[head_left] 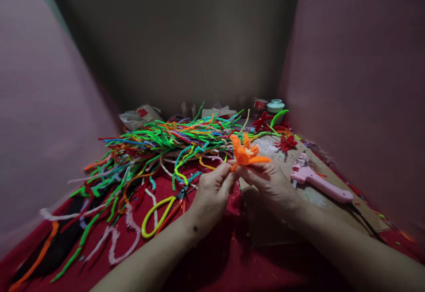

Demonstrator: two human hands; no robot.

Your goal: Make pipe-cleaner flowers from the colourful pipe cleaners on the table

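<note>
Both hands meet in the middle of the head view around an orange pipe-cleaner flower with pale stamens at its centre. My left hand is closed, its thumb and finger pinching the flower's base. From the other side my right hand is closed on the flower too, its fingers under the petals. The fingertips partly hide the base. Scissors with a yellow and a red handle lie left of my left hand. A pink glue gun rests right of my right hand.
A large heap of coloured pipe cleaners spreads over the red cloth at left and back. A brown board lies under the glue gun. Red flowers and a mint-lidded jar stand at back right. Pink walls flank both sides.
</note>
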